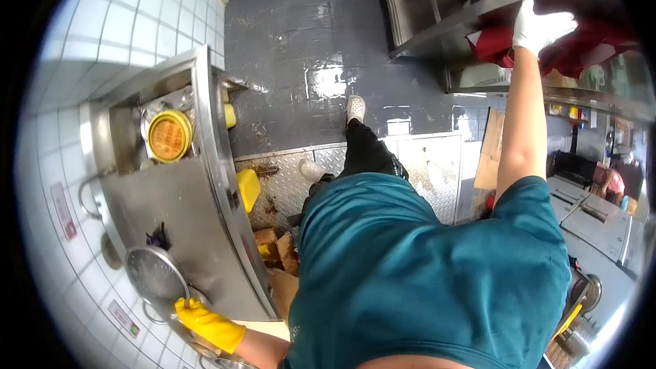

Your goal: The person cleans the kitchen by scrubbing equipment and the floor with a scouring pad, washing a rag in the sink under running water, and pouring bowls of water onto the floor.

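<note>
My left hand (208, 322), in a yellow rubber glove, grips the rim of a round metal strainer (156, 275). The strainer is tilted over the near end of a steel counter (184, 198). A small dark purple scrap (158, 236) lies on the steel just beyond it. Stretched forward on the other side, my right hand (538, 26) wears a white glove, thumb and fingers apart, with nothing seen in it. Behind that hand, at the steel shelving, is red cloth (581, 51); whether the glove touches it I cannot tell.
A sink (123, 140) at the counter's far end holds a yellow round container (169, 137). The dark floor (294, 41) is wet, with a metal tread plate (273, 195) underfoot. Steel shelving (471, 14) with stacked dishes stands ahead right. Cardboard (490, 150) leans at right.
</note>
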`<state>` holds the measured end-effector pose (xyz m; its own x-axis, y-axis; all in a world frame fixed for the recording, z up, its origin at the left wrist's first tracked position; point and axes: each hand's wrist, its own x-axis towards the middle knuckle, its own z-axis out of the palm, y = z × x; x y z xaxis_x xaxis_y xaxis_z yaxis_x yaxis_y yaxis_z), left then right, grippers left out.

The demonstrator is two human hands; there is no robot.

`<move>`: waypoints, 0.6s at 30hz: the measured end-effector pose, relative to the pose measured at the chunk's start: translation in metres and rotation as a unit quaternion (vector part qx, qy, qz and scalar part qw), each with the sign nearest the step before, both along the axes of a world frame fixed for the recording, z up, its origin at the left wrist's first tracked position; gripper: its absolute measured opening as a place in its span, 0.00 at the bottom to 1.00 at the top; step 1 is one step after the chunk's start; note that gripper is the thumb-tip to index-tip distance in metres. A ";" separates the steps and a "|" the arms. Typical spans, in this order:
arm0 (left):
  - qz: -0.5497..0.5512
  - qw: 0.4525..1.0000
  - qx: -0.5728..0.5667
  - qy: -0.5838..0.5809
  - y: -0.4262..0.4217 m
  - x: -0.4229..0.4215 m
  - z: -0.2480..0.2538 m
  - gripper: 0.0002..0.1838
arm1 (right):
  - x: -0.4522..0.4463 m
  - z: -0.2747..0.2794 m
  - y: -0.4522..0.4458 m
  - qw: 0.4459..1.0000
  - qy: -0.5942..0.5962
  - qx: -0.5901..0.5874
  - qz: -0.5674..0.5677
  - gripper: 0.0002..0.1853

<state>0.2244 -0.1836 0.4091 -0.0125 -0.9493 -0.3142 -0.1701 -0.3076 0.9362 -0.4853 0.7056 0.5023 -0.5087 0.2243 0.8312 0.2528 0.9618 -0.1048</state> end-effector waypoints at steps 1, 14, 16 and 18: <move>-0.045 0.996 0.035 0.065 0.011 -0.040 0.000 0.11 | -0.013 0.008 0.011 1.000 0.025 0.006 0.001 0.67; -0.228 0.936 0.257 0.075 0.217 -0.517 -0.136 0.26 | -0.117 0.007 0.090 0.997 0.009 0.076 -0.021 0.75; -0.260 0.920 0.274 0.109 0.240 -0.568 -0.176 0.32 | -0.122 0.003 0.089 0.992 0.034 0.119 -0.002 0.70; -0.281 0.909 0.269 0.151 0.304 -0.630 -0.190 0.33 | -0.125 0.011 0.081 0.991 0.060 0.102 0.056 0.69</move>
<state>-0.4053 0.1207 0.2186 -0.6111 -0.4761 -0.6324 -0.2026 -0.6782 0.7063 -0.6103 0.7870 0.5130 -0.4155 -0.0076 0.9095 0.1403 0.9875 0.0724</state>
